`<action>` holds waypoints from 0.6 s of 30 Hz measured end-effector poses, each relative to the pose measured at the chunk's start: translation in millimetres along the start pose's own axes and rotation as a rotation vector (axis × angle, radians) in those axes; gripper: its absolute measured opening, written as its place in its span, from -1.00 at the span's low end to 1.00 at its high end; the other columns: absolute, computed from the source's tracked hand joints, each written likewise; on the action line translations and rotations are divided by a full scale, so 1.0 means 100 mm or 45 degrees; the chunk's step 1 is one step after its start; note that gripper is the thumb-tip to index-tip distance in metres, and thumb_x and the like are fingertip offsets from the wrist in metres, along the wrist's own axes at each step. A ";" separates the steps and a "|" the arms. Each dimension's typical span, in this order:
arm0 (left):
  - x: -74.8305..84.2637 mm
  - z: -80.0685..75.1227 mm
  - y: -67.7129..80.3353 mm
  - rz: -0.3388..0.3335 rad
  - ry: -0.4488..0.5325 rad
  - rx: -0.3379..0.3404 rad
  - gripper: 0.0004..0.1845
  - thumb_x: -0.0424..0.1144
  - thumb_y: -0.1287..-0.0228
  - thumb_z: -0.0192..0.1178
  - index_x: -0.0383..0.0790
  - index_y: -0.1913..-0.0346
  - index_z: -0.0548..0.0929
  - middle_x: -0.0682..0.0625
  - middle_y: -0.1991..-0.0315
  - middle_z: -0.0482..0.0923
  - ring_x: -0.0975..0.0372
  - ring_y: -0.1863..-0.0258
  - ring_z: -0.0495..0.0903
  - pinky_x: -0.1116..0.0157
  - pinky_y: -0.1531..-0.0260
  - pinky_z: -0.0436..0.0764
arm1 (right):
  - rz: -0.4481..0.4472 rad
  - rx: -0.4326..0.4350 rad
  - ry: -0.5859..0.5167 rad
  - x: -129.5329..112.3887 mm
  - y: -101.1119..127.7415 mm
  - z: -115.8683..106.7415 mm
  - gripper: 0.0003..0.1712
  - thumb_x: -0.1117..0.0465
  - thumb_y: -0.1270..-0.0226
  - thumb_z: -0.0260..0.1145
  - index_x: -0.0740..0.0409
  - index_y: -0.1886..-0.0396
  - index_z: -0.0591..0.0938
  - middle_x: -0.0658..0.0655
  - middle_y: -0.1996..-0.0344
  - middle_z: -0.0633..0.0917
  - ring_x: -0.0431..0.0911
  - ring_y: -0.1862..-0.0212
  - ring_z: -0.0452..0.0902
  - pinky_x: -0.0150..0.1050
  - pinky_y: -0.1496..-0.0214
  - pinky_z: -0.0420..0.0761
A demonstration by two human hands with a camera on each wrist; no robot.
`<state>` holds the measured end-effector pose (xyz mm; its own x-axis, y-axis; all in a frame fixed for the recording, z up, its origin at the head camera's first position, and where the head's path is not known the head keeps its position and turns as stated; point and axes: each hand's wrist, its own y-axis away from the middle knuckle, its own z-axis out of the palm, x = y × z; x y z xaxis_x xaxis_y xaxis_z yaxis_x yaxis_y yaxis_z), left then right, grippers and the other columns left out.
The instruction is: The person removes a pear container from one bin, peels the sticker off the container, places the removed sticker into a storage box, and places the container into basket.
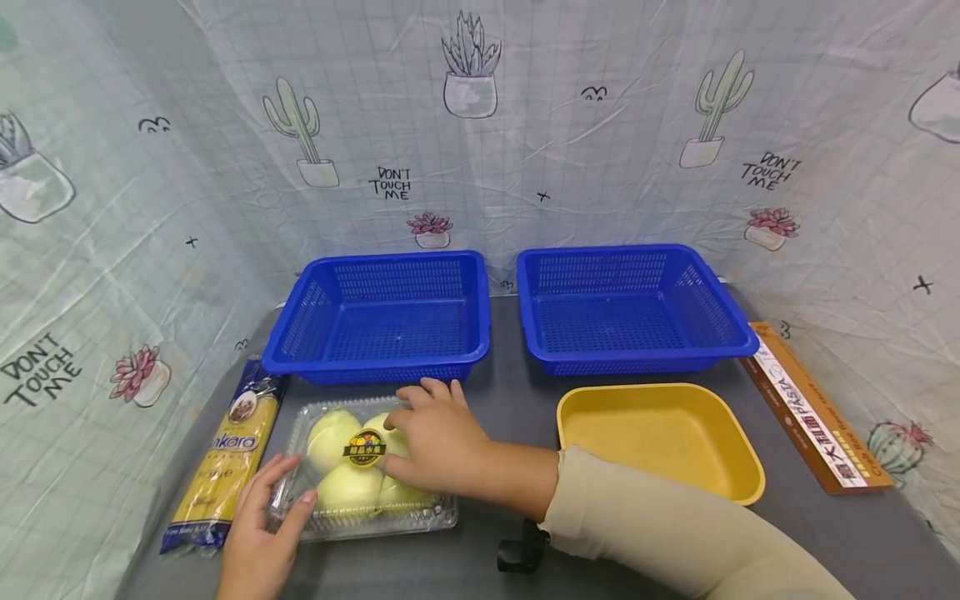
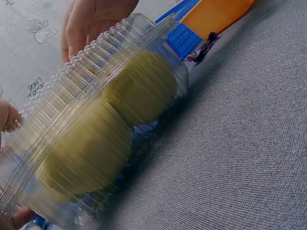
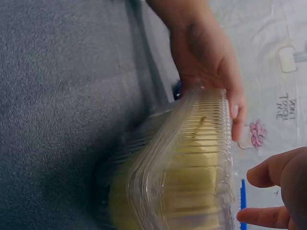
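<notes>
While right fingers (image 1: 438, 392) overhang, fruit box (image 1: 356, 479) lies beneath.

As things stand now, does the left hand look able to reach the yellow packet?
Probably yes: the left hand is close beside the yellow packet, and nothing visible stands between them.

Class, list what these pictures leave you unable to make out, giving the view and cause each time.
- Head: near-left part of the yellow tray, behind the sleeve.
- Head: part of the upper-right fruit, under the right hand.
- Head: the sticker's finest print, too small.
- Left wrist: most of the left hand, cut off by the left edge.
- Right wrist: one end of the clear container, cut off by the bottom edge.
</notes>
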<state>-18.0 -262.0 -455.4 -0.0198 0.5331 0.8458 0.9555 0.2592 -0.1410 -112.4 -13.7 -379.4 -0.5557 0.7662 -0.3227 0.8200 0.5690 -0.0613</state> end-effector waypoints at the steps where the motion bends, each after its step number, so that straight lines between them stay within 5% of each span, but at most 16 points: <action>1: -0.01 0.00 0.00 0.003 0.000 -0.003 -0.43 -0.17 -0.51 0.36 -0.19 -0.49 0.51 -0.26 -0.62 0.20 -0.24 -0.55 0.15 -0.41 -0.46 0.05 | -0.010 -0.003 0.031 -0.02 -0.01 0.01 -0.55 -0.17 -0.40 0.36 -0.19 -0.20 0.77 0.03 -0.49 0.52 0.16 -0.59 0.23 0.40 -0.56 0.17; 10: -0.02 0.01 0.00 0.034 0.000 0.033 -0.45 -0.22 -0.49 0.37 -0.16 -0.47 0.54 -0.21 -0.61 0.24 -0.11 -0.54 0.18 -0.21 -0.53 0.04 | -0.067 -0.017 0.174 -0.09 -0.07 0.07 -0.63 -0.15 -0.45 0.32 -0.20 -0.12 0.79 0.02 -0.48 0.52 0.14 -0.59 0.23 0.36 -0.60 0.12; 18: -0.02 0.03 0.02 0.032 -0.007 0.058 -0.46 -0.24 -0.49 0.36 -0.15 -0.46 0.55 -0.19 -0.60 0.26 0.01 -0.53 0.19 0.01 -0.56 0.04 | -0.069 0.088 0.125 -0.14 -0.14 0.14 -0.76 -0.15 -0.45 0.38 -0.27 0.02 0.81 -0.05 -0.38 0.61 0.05 -0.51 0.35 0.31 -0.58 0.21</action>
<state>-17.1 -259.8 -458.6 0.0021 0.5443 0.8389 0.9412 0.2824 -0.1856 -113.9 -36.7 -387.3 -0.6077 0.7621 -0.2236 0.7938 0.5913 -0.1422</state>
